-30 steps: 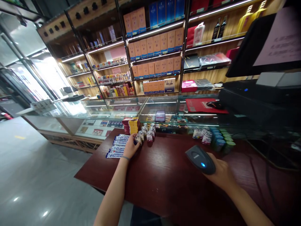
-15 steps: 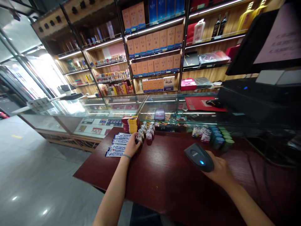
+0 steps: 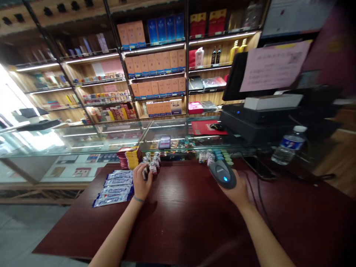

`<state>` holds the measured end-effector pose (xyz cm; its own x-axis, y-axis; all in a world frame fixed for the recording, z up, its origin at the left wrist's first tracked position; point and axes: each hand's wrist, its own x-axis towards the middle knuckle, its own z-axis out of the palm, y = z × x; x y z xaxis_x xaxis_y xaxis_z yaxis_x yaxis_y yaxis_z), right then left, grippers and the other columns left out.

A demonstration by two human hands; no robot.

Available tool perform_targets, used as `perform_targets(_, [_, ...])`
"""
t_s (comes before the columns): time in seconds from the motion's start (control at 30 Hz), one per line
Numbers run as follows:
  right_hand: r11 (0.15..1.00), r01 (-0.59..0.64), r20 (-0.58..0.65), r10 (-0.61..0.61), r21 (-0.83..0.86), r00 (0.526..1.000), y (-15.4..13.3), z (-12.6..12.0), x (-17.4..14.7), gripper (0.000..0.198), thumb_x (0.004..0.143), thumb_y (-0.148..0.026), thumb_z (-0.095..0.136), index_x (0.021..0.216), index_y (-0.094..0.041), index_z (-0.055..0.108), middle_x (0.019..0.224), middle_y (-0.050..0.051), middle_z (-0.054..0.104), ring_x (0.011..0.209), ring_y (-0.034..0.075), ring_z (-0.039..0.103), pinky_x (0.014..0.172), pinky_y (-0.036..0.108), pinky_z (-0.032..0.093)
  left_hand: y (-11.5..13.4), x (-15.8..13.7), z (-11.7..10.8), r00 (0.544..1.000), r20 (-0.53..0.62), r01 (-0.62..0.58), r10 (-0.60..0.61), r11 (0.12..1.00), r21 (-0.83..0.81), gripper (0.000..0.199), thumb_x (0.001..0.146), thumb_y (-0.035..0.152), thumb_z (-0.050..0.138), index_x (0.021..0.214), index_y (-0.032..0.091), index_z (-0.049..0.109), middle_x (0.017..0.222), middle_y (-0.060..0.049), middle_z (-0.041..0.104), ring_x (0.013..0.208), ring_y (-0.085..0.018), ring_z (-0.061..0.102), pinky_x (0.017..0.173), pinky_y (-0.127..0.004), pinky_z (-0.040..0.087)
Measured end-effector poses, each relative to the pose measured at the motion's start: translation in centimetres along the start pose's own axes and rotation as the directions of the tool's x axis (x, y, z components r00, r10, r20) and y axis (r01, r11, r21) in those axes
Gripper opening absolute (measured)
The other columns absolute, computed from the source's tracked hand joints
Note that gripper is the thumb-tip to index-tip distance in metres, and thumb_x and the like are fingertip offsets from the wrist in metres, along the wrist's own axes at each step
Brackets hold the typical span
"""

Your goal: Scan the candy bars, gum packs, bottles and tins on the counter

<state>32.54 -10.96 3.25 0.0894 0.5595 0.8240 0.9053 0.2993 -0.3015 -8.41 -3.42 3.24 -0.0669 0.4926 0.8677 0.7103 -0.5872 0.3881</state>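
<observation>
L grip [image 3: 142, 184] curled at jars [image 3: 152, 167], R grip [image 3: 238, 191] rnd scanner [image 3: 222, 173].

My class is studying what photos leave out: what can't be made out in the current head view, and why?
Head view:
Whether the left hand grips any of the small, rounded, silver-lidded jars: hidden by its fingers.
Some fingers of the right hand: behind the dark plastic handheld scanner.
Small print on the pink paper sheet: blurred.
Elbows: cut off by the bottom edge.

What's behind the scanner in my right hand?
Beyond the scanner in your right hand are small jars, blue containers and green containers. The scanner covers some lower parts, so those can't be seen.
</observation>
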Motion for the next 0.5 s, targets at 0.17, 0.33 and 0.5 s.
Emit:
perform_targets(0.17, [0.996, -0.071, -0.049, 0.068, -0.061, 0.996, 1.2, -1.2, 0.5, 0.034, 0.079, -0.038, 0.065, 0.107, -0.020, 0.057, 0.067, 0.004, 0.070, 0.056, 0.025, 0.069, 0.053, 0.030, 0.051, 5.8, -0.5, 7.6, 0.974, 0.224, 0.030, 0.017, 0.978, -0.207, 0.036, 0.094, 0.028, 0.061, 0.129, 0.021, 0.054, 0.121, -0.012, 0.060, 0.116, -0.026, 0.058, 0.100, -0.046, 0.052])
perform_targets(0.33, [0.986, -0.146, -0.087, 0.139, -0.076, 0.986, 2.1, -2.4, 0.9, 0.030, 0.080, -0.039, 0.065, 0.102, -0.021, 0.056, 0.069, 0.005, 0.070, 0.059, 0.026, 0.070, 0.054, 0.031, 0.051, 10.4, -1.4, 16.5, 0.912, 0.388, 0.298, -0.132, 0.864, -0.406, 0.045, 0.089, 0.024, 0.065, 0.133, 0.023, 0.054, 0.122, -0.011, 0.057, 0.108, -0.023, 0.062, 0.091, -0.041, 0.056])
perform_targets(0.5, [0.973, -0.214, -0.133, 0.202, -0.083, 0.970, 2.7, -3.0, 1.0, 0.029, 0.080, -0.037, 0.064, 0.103, -0.021, 0.055, 0.072, 0.006, 0.071, 0.062, 0.025, 0.070, 0.056, 0.031, 0.051, 13.9, -2.2, 22.3, 0.851, 0.509, 0.383, -0.128, 0.815, -0.435, 0.055, 0.086, 0.018, 0.067, 0.138, 0.023, 0.052, 0.127, -0.012, 0.054, 0.116, -0.026, 0.059, 0.103, -0.047, 0.050])
